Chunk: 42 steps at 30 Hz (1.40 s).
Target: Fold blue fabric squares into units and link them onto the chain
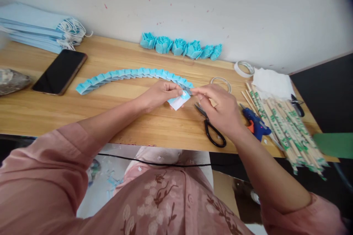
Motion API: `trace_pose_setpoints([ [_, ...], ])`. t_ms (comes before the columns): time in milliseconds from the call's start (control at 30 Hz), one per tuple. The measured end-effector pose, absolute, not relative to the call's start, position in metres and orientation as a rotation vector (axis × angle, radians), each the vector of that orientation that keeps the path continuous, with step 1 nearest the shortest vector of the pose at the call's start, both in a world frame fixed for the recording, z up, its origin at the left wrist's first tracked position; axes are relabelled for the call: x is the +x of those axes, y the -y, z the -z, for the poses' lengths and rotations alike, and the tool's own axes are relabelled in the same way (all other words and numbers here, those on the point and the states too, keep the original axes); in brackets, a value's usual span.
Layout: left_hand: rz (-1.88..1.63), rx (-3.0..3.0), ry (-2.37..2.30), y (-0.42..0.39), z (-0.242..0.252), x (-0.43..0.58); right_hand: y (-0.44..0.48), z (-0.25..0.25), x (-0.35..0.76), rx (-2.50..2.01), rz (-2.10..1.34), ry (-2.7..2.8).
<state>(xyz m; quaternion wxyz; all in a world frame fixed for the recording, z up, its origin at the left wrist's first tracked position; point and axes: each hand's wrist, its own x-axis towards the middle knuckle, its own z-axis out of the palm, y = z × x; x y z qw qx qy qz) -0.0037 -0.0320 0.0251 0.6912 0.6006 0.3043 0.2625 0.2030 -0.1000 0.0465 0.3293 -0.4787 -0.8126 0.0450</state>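
Observation:
Between the thumb and fingers of my left hand (161, 94) is a small white and light-blue square piece (179, 102), which looks like folded mask fabric. My right hand (217, 104) is at the upper right corner of this piece, its thumb and index finger drawn together. A grey-blue bit shows at those fingertips; I cannot tell whether it belongs to the square. Just beyond both hands, a curved row of overlapping light-blue folded pieces (124, 74) lies on the table. Black-handled scissors (215, 134) rest below my right hand, partly hidden by it.
Several blue fabric flowers (179, 46) line the wall. A stack of blue masks (35, 25) and a phone (60, 71) lie left on the wooden table (110, 112). To the right are tape rolls (244, 69), a blue glue gun (257, 123), wrapped chopsticks (292, 128) and white sheets (273, 82).

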Motion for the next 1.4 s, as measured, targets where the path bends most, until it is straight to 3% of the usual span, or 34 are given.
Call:
trace_pose_setpoints([
  [233, -0.601, 1.461, -0.696, 0.033, -0.024, -0.005, 0.099, -0.037, 0.189, -1.373, -0.627, 1.82],
  [567, -0.661, 1.505, -0.748, 0.034, -0.022, -0.004, 0.091, -0.025, 0.18, -1.37, -0.842, 1.693],
  [833, -0.683, 1.157, -0.58, 0.03, -0.019, -0.002, 0.09, -0.017, 0.177, -1.242, -1.065, 1.26],
  [1067, -0.724, 1.378, -0.629, 0.039, -0.017, 0.0, 0.091, -0.016, 0.161, -1.124, -1.183, 0.853],
  [1267, -0.831, 1.349, -0.752, 0.036, -0.019, 0.001, 0.089, -0.015, 0.151, -1.151, -1.245, 0.875],
  [1400, -0.691, 1.427, -0.8, 0.033, -0.022, -0.002, 0.085, -0.021, 0.166, -1.217, -1.2, 1.081],
])
